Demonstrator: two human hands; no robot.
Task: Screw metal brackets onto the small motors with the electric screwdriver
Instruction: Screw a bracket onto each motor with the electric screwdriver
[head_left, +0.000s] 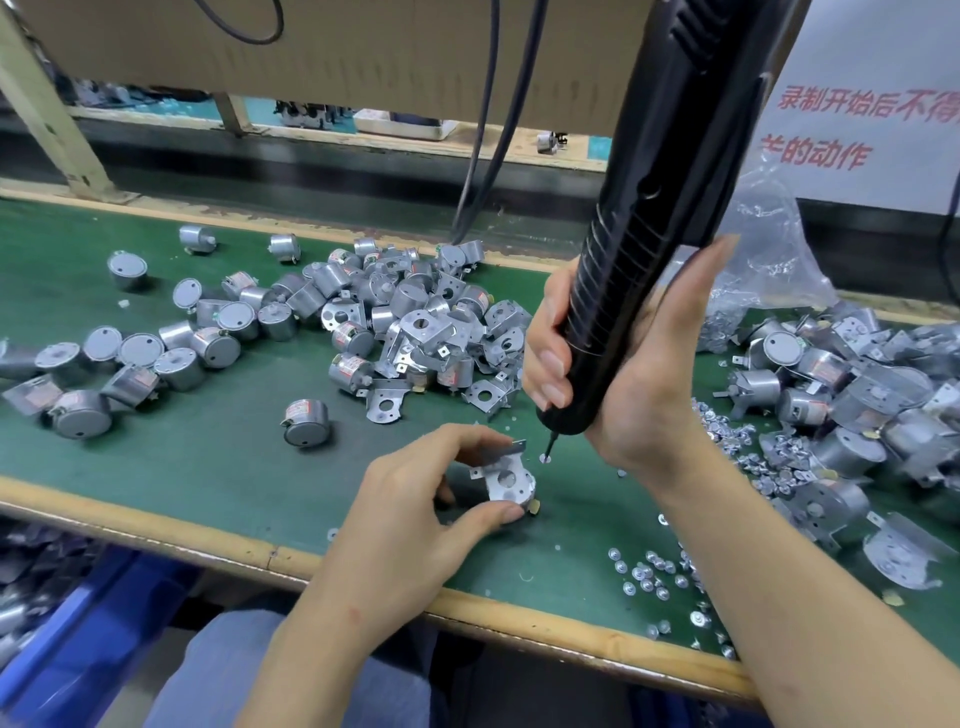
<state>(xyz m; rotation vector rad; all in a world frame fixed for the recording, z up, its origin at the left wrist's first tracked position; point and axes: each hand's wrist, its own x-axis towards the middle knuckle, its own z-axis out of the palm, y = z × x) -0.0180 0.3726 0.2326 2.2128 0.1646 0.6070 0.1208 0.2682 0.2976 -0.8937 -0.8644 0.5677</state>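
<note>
My left hand (415, 499) pinches a small silver motor with a metal bracket (506, 480) laid over it, low on the green mat near the front edge. My right hand (618, 374) grips the black electric screwdriver (649, 234), held steeply tilted. Its bit tip (548, 447) touches a loose screw (544, 458) on the mat just right of the held bracket.
A heap of motors and brackets (415, 322) lies at mid-mat, with loose motors (130, 358) to the left. More motors (852, 395) and scattered screws (654, 571) lie on the right by a clear plastic bag (769, 249). Blue bins (78, 623) sit below the bench edge.
</note>
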